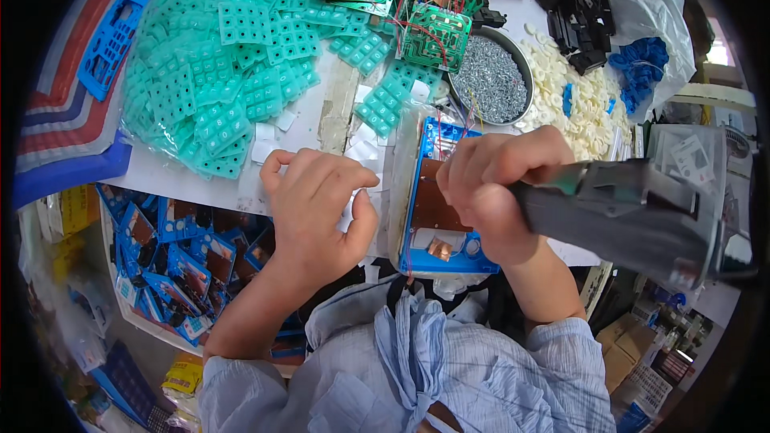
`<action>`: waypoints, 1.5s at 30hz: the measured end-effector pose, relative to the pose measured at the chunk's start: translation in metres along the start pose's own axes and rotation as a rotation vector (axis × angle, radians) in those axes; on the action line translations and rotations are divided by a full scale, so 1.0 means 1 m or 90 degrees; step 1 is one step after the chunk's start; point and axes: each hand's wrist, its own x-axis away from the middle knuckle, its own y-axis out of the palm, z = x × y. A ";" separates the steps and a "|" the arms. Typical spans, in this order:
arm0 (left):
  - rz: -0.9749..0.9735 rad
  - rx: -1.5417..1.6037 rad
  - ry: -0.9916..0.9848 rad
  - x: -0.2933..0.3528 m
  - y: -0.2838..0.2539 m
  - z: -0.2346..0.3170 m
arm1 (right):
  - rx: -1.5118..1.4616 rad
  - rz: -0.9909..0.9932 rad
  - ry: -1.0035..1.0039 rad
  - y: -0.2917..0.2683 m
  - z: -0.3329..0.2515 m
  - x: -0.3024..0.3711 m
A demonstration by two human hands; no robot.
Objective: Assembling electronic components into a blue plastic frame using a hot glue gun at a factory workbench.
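My right hand point(501, 192) grips a dark grey power tool point(626, 204) that looks like an electric screwdriver. Its body stretches rightward and is blurred; the tip is hidden by my fingers. Beneath that hand is a blue plastic case point(417, 263) with a brown circuit board point(427, 207) and a small copper-coloured piece point(439, 248) inside. My left hand point(317, 212) hovers left of the case, fingers bent and thumb apart, with nothing visible between them. Small white pieces point(365, 150) lie beyond it.
Green rubber keypads point(228, 72) are heaped at the far left. A metal bowl of screws point(489, 76) stands beyond the case, beside cream-coloured discs point(561, 108). Green circuit boards point(435, 38) with red wires lie at the back. Filled blue cases point(180, 261) crowd a container at the lower left.
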 end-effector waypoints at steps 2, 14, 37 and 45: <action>-0.001 0.003 -0.001 0.000 -0.001 0.001 | 0.073 -0.024 -0.017 0.001 0.002 0.001; -0.202 0.069 0.070 0.016 0.008 0.040 | -0.042 0.062 -0.114 -0.040 -0.027 -0.007; -0.322 0.175 0.044 -0.002 0.022 0.065 | 0.602 -0.045 0.016 -0.029 -0.020 0.116; -0.566 0.575 -0.673 -0.008 0.006 0.066 | 0.643 0.014 -0.095 -0.020 -0.001 0.116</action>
